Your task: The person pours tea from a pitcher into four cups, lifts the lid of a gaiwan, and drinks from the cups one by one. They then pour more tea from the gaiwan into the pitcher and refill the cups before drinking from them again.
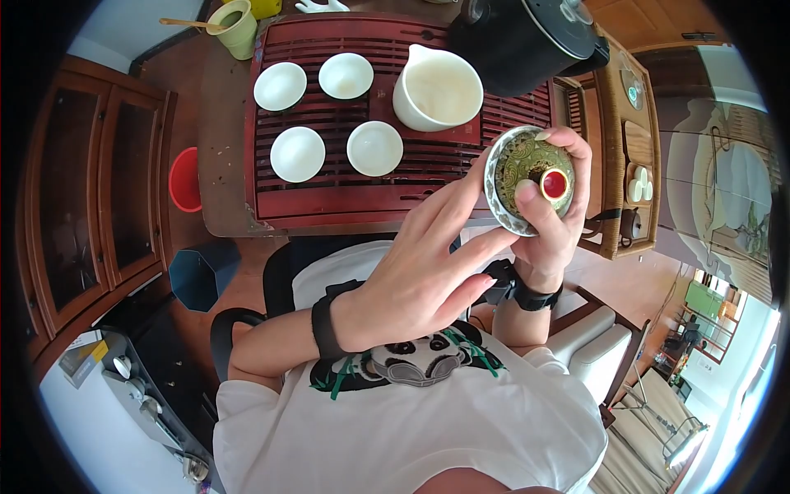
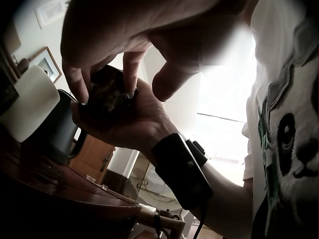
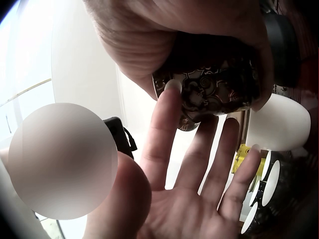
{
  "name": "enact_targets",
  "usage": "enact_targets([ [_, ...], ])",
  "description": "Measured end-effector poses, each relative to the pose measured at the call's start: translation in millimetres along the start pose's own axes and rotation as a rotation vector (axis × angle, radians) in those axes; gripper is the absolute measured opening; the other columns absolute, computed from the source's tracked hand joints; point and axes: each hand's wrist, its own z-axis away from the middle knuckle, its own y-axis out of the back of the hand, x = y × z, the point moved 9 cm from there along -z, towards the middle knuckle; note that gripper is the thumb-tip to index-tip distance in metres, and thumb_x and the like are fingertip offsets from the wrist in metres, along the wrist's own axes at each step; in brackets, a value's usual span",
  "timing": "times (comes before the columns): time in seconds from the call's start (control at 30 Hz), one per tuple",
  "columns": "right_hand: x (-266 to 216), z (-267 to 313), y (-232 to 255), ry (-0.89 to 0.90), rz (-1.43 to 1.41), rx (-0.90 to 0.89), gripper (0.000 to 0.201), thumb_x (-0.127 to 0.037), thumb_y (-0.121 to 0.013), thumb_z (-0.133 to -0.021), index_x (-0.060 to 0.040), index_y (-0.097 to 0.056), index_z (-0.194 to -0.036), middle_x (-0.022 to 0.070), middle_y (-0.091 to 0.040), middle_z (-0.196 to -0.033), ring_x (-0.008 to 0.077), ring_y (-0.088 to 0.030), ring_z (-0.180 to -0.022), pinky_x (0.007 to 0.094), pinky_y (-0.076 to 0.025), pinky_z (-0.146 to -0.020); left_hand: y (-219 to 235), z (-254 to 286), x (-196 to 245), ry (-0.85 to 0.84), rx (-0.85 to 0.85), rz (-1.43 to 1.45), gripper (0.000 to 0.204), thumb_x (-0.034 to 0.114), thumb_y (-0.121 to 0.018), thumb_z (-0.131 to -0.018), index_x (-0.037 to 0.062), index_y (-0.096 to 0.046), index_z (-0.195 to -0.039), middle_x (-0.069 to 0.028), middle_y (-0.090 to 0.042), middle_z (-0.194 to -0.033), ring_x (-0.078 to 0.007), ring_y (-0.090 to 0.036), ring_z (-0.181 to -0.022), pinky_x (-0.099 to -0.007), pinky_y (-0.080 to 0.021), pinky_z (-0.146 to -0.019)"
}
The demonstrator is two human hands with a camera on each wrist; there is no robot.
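My right hand [image 1: 553,243] holds a gaiwan [image 1: 496,198], a lidded tea bowl with a pale patterned rim, tilted so its top faces me. Its green patterned lid [image 1: 527,156] has a round knob with a red centre. The right thumb presses beside the knob while the fingers curl round the far side. Reaching across from the left, my left hand [image 1: 415,263] touches the near side of the bowl with outstretched fingertips. In the right wrist view, the left fingers [image 3: 162,129] are straight and spread against the dark scrolled wall of the gaiwan [image 3: 209,89].
On the slatted red tea tray [image 1: 329,210] stand several white cups [image 1: 298,155] and a white spouted pitcher [image 1: 439,86]. A black kettle [image 1: 518,45] is behind the gaiwan. At the back left sits a pale green pot [image 1: 237,41] with a wooden stick. A wicker shelf [image 1: 613,165] borders the right.
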Motion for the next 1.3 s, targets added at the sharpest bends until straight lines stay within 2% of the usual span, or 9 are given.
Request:
enact_targets([
  [0.63, -13, -10, -2, 0.064, 0.076, -0.007, 0.061, 0.009, -0.078, -0.074, -0.004, -0.054, -0.129, 0.0085, -0.063, -0.118, 0.0166, -0.065, -0.106, 0.0313, -0.053, -0.094, 10, 1, -1, 0.007, 0.039, 0.037, 0.055, 0.004, -0.075, -0.081, 0.0102, -0.061, -0.134, -0.0305, -0.022, -0.164, -0.045, -0.038, -0.144, -0.0526, -0.031, -0.116],
  [0.83, -31, -48, -10, 0.132, 0.332, -0.025, 0.052, 0.005, -0.08, -0.077, -0.0032, -0.058, -0.123, 0.0053, -0.066, -0.111, 0.0123, -0.065, -0.1, 0.027, -0.052, -0.092, 24, 19, -9, 0.081, -0.028, -0.073, 0.047, 0.002, -0.075, -0.079, 0.0077, -0.065, -0.125, -0.0237, -0.039, -0.157, -0.0409, -0.041, -0.142, -0.0502, -0.035, -0.115],
  [0.87, -34, -54, -14, 0.166, 0.385, -0.044, 0.049, 0.004, -0.08, -0.078, -0.0036, -0.059, -0.121, 0.0045, -0.066, -0.111, 0.0117, -0.065, -0.1, 0.0273, -0.052, -0.091, 30, 20, -6, 0.065, 0.031, -0.082, 0.041, 0.001, -0.075, -0.079, 0.0068, -0.067, -0.119, -0.0179, -0.049, -0.148, -0.0398, -0.047, -0.134, -0.0495, -0.039, -0.111],
  [0.9, -36, -59, -17, 0.168, 0.386, -0.047, 0.049, 0.004, -0.08, -0.078, -0.0036, -0.059, -0.121, 0.0045, -0.066, -0.111, 0.0117, -0.065, -0.1, 0.0273, -0.052, -0.091, 31, 22, -7, 0.063, 0.034, -0.083, 0.041, 0.001, -0.075, -0.079, 0.0068, -0.067, -0.119, -0.0179, -0.049, -0.148, -0.0398, -0.047, -0.134, -0.0495, -0.039, -0.111],
  [0.97, -38, -67, -25, 0.162, 0.468, -0.101, 0.047, 0.005, -0.08, -0.079, -0.0037, -0.059, -0.12, 0.0049, -0.067, -0.11, 0.0118, -0.065, -0.099, 0.0278, -0.053, -0.091, 34, 27, -7, 0.032, 0.022, -0.086, 0.032, 0.001, -0.075, -0.081, 0.0054, -0.068, -0.112, -0.0125, -0.06, -0.131, -0.0354, -0.057, -0.117, -0.0453, -0.046, -0.099],
  [1.0, -40, -71, -29, 0.211, 0.53, -0.128, 0.046, 0.004, -0.08, -0.08, -0.0029, -0.059, -0.12, 0.0047, -0.068, -0.11, 0.0114, -0.065, -0.099, 0.0277, -0.054, -0.09, 36, 28, -7, 0.03, 0.026, -0.086, 0.032, 0.001, -0.075, -0.081, 0.0054, -0.068, -0.112, -0.0125, -0.06, -0.131, -0.0354, -0.057, -0.117, -0.0453, -0.046, -0.099],
  [1.07, -40, -80, -35, 0.251, 0.581, -0.162, 0.045, 0.004, -0.08, -0.08, -0.0025, -0.06, -0.12, 0.0043, -0.068, -0.11, 0.011, -0.065, -0.099, 0.0273, -0.054, -0.09, 38, 30, -9, 0.045, 0.024, -0.027, 0.022, 0.001, -0.075, -0.083, 0.0045, -0.069, -0.104, -0.0082, -0.065, -0.11, -0.0304, -0.06, -0.098, -0.0411, -0.049, -0.086],
  [1.17, -40, -86, -43, 0.277, 0.655, -0.212, 0.045, 0.002, -0.081, -0.08, -0.002, -0.06, -0.119, 0.0034, -0.068, -0.11, 0.0102, -0.065, -0.099, 0.0267, -0.054, -0.09, 41, 33, -9, 0.037, 0.046, -0.019, 0.017, 0.001, -0.074, -0.084, 0.0044, -0.069, -0.1, -0.0071, -0.066, -0.101, -0.0282, -0.061, -0.089, -0.0392, -0.048, -0.081],
  [1.3, -36, -91, -53, 0.28, 0.765, -0.273, 0.045, 0.002, -0.081, -0.08, -0.0022, -0.06, -0.119, 0.0038, -0.068, -0.109, 0.0105, -0.065, -0.099, 0.0268, -0.054, -0.09, 48, 35, -8, 0.02, 0.084, -0.011, 0.015, 0.001, -0.074, -0.084, 0.0041, -0.068, -0.098, -0.0073, -0.066, -0.098, -0.0283, -0.061, -0.087, -0.0391, -0.048, -0.079],
])
